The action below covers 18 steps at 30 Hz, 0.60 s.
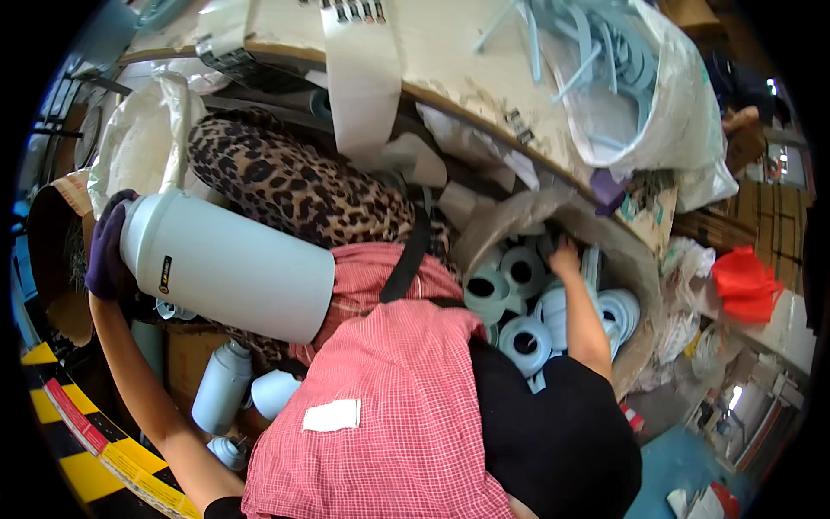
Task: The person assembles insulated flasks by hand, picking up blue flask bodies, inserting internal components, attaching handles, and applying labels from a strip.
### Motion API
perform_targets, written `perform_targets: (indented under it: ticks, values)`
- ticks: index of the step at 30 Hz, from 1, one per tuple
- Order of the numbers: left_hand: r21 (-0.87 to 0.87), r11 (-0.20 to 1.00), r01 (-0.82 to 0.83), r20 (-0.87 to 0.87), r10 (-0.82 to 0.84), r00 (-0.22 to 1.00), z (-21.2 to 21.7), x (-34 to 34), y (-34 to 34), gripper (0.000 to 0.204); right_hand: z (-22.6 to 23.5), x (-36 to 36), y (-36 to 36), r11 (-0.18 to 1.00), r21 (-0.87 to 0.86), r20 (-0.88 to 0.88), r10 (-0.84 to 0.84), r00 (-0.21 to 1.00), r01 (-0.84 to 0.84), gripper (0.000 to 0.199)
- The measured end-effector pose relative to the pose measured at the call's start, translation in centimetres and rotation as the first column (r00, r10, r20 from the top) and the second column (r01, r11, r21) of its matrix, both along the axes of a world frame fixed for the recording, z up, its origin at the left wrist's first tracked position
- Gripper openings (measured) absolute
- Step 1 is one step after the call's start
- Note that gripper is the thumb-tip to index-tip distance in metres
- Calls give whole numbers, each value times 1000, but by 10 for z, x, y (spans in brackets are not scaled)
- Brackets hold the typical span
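Your gloved left hand (106, 249) is clamped on the left end of the cylinder (246, 266), which lies sideways, stretching right from your palm. Your right hand (566, 259) reaches into the bin (644, 264) among blue parts (552, 315); you can't tell its grip, fingertips being hidden.

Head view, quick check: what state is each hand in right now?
Left hand: gloved, holding the end of the large pale-blue canister.
Right hand: inside the bin among pale-blue parts; grip cannot be told.
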<state>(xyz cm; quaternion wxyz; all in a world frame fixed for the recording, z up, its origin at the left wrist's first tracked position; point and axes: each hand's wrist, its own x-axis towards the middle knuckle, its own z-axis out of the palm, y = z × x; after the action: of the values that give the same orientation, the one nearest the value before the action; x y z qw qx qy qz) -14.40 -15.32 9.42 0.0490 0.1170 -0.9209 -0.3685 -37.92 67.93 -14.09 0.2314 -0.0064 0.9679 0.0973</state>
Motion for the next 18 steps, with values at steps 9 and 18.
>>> perform_targets:
  ticks: [9, 18]
  values:
    - [183, 907, -380, -327, 421, 846, 6, 84, -7, 37, -40, -33, 45, 958, 279, 213, -136, 968, 73, 59]
    - [794, 583, -172, -373, 691, 619, -111, 79, 56, 36, 135, -3, -92, 965, -232, -75, 108, 991, -123, 59]
